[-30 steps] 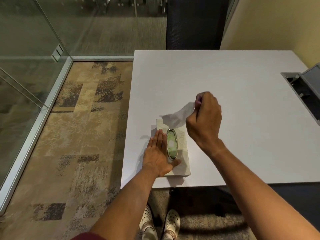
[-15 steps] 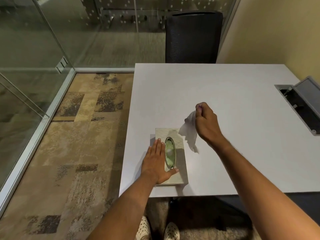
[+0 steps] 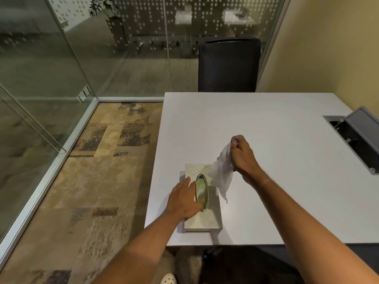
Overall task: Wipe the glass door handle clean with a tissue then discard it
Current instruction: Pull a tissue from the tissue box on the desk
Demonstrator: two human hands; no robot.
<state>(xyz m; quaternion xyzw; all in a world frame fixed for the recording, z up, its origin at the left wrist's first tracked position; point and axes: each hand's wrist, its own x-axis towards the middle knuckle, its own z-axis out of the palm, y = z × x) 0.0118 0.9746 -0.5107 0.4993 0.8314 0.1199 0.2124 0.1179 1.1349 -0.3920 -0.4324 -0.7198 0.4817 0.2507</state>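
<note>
A white tissue [image 3: 222, 173] hangs free from my right hand [image 3: 243, 156], which pinches its upper end above the table. Below it a pale stone-look tissue box [image 3: 207, 220] lies near the table's front left corner, with a metal-rimmed oval slot [image 3: 202, 191] on top. My left hand [image 3: 183, 199] rests flat on the box's left side, fingers spread beside the slot. A glass door or wall [image 3: 41, 64] fills the left of the view; a thin metal bar [image 3: 30, 121] runs across it. No door handle shows clearly.
The white table [image 3: 266, 124] has an open grey cable hatch [image 3: 352, 138] at its right edge. A black chair [image 3: 228, 64] stands behind the table. Patterned carpet [image 3: 98, 171] lies between the table and the glass. A yellow wall is at the right.
My right hand has pulled the tissue fully out of the box and lifted it to the right. The view has tilted up, showing more of the chair and glass.
</note>
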